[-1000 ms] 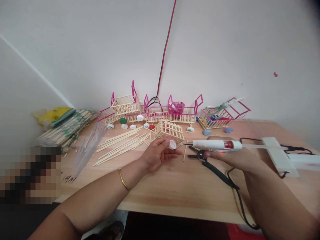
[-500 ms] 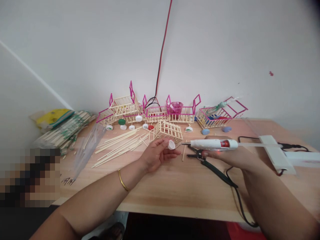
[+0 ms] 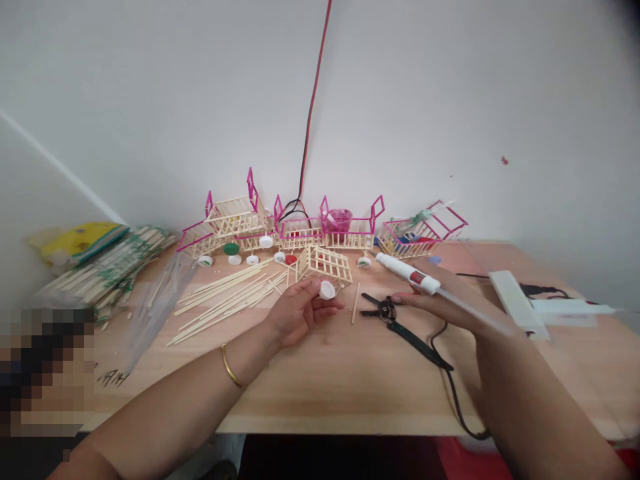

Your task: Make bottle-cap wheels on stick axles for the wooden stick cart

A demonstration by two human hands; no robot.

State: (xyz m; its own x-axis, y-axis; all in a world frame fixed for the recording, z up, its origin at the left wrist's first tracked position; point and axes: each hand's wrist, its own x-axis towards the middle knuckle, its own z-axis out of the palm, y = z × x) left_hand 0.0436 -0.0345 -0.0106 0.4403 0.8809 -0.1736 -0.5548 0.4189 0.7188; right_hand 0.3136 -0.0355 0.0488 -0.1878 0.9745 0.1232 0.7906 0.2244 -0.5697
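Note:
My left hand [image 3: 295, 315] pinches a white bottle cap [image 3: 327, 289] between thumb and forefinger, its hollow side facing me. In my right hand [image 3: 443, 297] is a white hot glue gun [image 3: 407, 272], its nozzle pointing up and to the left, apart from the cap. A clear glue stick [image 3: 475, 310] sticks out of the gun's back end. Right behind the cap lies a small bare frame of wooden sticks [image 3: 327, 265]. Black-handled pliers [image 3: 385, 311] rest on the table below the glue gun, beside a short stick [image 3: 355, 303].
Stick carts with pink rails [image 3: 237, 217] and bottle-cap wheels line the wall, with a pink cup [image 3: 339, 223] among them. Loose sticks [image 3: 225, 303] and bundled sticks [image 3: 110, 267] lie left. A white power strip [image 3: 517, 303] and black cable [image 3: 457, 400] are at right.
The glue gun has moved away from the cap, and its nozzle has swung upward. My left hand still holds the cap. The whole view has shifted slightly.

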